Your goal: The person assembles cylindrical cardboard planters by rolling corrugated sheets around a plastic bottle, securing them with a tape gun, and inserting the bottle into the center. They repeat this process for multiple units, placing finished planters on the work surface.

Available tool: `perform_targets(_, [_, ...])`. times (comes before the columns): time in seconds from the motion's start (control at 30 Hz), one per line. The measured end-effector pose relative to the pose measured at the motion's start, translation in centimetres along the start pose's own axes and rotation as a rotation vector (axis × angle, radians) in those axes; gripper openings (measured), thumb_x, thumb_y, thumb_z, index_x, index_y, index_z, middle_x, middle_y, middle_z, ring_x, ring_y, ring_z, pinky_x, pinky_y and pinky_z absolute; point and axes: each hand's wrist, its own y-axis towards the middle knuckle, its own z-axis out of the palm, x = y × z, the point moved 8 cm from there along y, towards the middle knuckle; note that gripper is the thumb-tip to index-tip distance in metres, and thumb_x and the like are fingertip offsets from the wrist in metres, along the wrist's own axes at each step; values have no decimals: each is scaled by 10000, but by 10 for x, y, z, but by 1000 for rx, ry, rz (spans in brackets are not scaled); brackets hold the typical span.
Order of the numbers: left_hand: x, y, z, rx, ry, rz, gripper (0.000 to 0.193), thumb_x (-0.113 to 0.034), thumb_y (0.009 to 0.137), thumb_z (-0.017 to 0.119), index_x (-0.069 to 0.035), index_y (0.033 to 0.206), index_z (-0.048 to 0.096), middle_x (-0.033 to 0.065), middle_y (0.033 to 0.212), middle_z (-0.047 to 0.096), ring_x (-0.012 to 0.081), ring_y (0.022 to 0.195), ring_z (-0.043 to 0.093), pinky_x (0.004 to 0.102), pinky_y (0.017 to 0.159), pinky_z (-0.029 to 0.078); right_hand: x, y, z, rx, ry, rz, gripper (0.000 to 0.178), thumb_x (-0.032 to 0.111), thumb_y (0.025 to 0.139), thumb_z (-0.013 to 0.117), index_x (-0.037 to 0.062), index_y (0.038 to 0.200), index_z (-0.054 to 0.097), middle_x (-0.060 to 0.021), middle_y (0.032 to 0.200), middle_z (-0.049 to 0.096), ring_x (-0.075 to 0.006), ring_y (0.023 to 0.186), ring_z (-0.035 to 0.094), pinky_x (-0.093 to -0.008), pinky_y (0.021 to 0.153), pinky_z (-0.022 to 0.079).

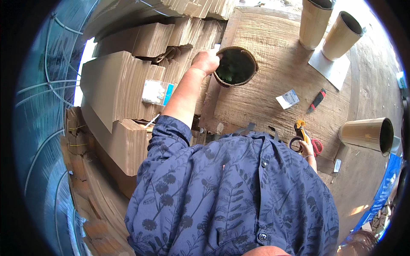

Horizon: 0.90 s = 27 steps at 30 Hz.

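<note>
My left hand (207, 62), arm stretched forward, is closed on the left rim of a round cardboard tube (256, 68). Its open top faces up, and green leaves (232, 73) show in the dark inside. At the table's near edge my right hand (307, 149) is closed on a yellow tape dispenser (301, 129) with a dark roll of tape. Red-handled scissors (317, 147) lie right beside that hand. A red and black utility knife (316, 100) and a small printed paper packet (288, 99) lie on the wooden table (265, 51) between the hands.
Stacks of flat cardboard (104, 85) crowd the left side, with a clear plastic packet (156, 91) on them. Two upright tubes (315, 25) (341, 37) stand at the far right, one on a white sheet (337, 70). Another tube (363, 133) lies on its side at the right.
</note>
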Motion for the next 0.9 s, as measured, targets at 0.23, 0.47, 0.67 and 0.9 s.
perform_targets(0.23, [-2, -31, -10, 6, -48, -52, 354, -290, 883, 590, -77, 1153, 679, 214, 1070, 690, 380, 1041, 645, 427, 912, 494, -10, -16, 4, -47, -339, 67, 624, 129, 780, 718, 99, 1371, 521, -104, 1096, 657, -216, 958, 638, -322, 826, 515])
perform_targets(0.47, [-44, -77, 17, 132, -157, -8, 322, -289, 887, 579, -119, 1138, 687, 194, 1074, 691, 349, 1021, 658, 400, 894, 505, 10, -27, -12, -40, -711, 115, 633, 153, 780, 730, 108, 1375, 520, -134, 1115, 665, -250, 987, 651, -344, 839, 522])
perform_targets(0.67, [-55, -96, 16, 101, -249, -44, 473, -359, 916, 614, -125, 1324, 568, 193, 1158, 678, 355, 1099, 636, 412, 942, 490, 32, -8, -2, -6, -932, 108, 641, 173, 780, 740, 117, 1379, 519, -160, 1132, 671, -278, 1012, 663, -363, 851, 528])
perform_targets(0.9, [-68, -100, 1, 58, -217, 131, 767, -410, 851, 722, -129, 1480, 385, 203, 1348, 579, 350, 1255, 552, 408, 1064, 430, 29, 9, -5, 44, -1139, 112, 684, 274, 768, 785, 146, 1384, 518, -198, 1199, 660, -351, 1108, 638, -420, 944, 512])
